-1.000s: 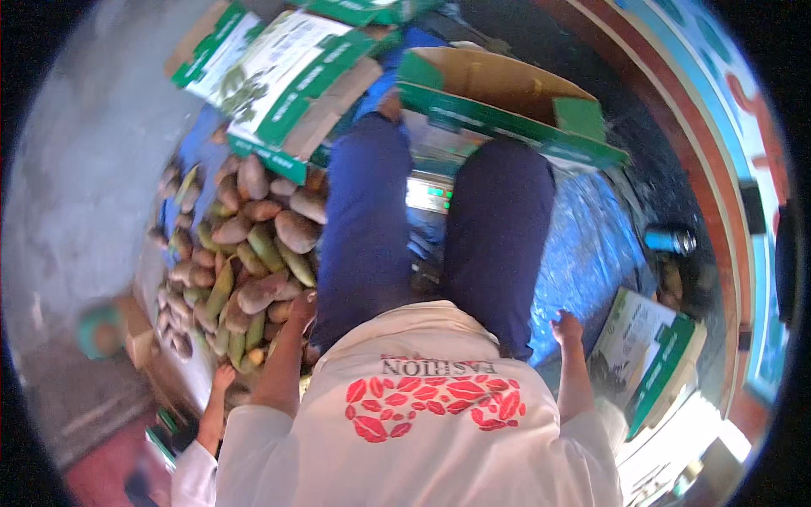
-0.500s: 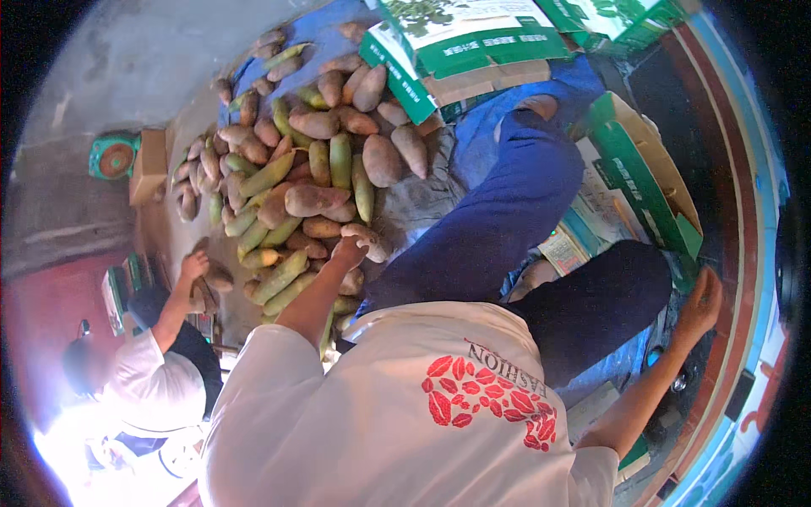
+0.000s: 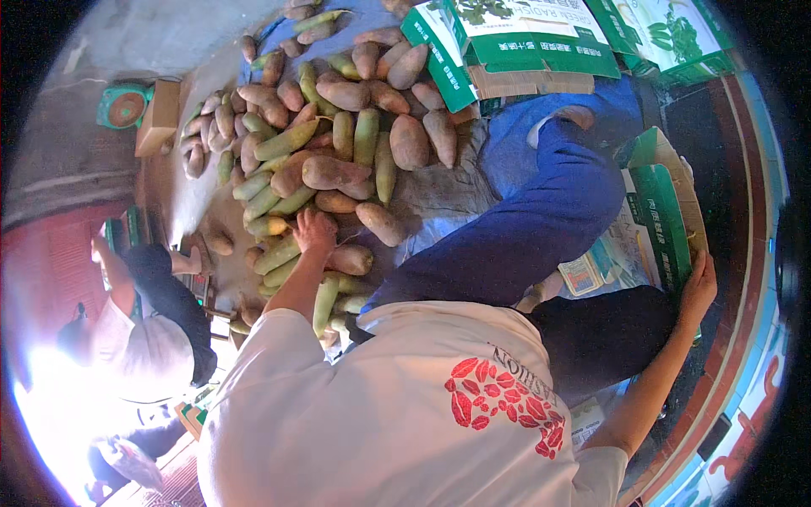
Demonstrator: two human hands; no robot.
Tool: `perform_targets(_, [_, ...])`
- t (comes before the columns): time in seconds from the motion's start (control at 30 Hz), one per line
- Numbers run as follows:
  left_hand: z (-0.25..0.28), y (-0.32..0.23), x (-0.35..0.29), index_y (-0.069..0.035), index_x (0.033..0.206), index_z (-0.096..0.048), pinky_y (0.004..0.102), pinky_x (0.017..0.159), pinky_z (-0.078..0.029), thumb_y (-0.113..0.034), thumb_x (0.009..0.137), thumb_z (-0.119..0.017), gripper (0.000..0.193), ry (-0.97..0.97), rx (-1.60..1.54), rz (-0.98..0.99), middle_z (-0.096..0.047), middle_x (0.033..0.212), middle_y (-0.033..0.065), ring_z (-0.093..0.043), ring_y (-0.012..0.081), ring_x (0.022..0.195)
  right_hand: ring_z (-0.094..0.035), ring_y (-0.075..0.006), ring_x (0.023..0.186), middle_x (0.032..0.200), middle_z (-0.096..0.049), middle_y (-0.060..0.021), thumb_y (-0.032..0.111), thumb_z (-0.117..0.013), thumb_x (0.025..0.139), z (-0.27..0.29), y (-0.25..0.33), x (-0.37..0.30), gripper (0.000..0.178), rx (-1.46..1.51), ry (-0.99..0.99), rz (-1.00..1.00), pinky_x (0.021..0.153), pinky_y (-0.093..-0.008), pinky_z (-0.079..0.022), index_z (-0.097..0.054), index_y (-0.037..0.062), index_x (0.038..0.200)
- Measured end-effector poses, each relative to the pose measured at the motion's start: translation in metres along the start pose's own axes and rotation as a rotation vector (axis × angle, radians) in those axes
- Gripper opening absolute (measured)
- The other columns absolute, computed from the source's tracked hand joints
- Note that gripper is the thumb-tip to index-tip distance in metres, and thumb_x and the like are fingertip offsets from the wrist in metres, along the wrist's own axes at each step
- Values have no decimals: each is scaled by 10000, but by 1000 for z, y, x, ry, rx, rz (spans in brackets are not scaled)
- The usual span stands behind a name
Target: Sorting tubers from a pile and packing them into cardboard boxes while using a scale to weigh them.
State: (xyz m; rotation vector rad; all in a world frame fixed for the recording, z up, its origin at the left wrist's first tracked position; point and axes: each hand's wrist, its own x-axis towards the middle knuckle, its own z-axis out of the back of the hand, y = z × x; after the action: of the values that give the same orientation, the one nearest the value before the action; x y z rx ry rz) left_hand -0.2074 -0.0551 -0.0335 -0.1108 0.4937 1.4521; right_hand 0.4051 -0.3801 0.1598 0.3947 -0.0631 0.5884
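On the left, the left hand [image 3: 315, 230] rests with bent fingers on the lower middle of a pile of roots [image 3: 334, 171], some reddish brown, some green. A plump reddish root [image 3: 349, 259] lies just below its wrist side; whether the fingers grip any root, I cannot tell. Well apart, the right hand [image 3: 699, 283] reaches, fingers close together, to the near right corner of an open green carton [image 3: 663, 215]; whether it pinches the rim is unclear.

At far left, another person [image 3: 148, 338] in a pale top bends down. Behind, a teal round-faced device [image 3: 125, 107] stands beside a brown box [image 3: 158, 118] on the grey floor [image 3: 182, 42]. The pile spreads across the floor, its far end on a blue sheet [image 3: 507, 156]. Green-and-white boxes [image 3: 541, 42] lie by the sheet's far edge. A reddish-brown band [image 3: 748, 186] curves along the right.
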Motion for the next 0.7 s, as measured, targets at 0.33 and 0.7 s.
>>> perform_targets(0.33, [-15,12,12,-189,1320,-340,420,983,-344,-252,769,-590,608,369,93,31,-377,1304,76,-342,245,1241,-615,-282,917,1010,-629,-158,282,-458,920,-2,-3,-2,329,-23,-52,21,776,-339,-471,-609,23,1055])
perform_targets(0.7, [-39,-68,27,-170,1330,-302,407,970,-376,-246,725,-645,700,326,29,-268,-284,1372,81,-318,270,1262,-624,-302,855,960,-633,-175,302,-446,923,-2,-3,-3,349,-92,-79,57,730,-355,-476,-602,12,1037])
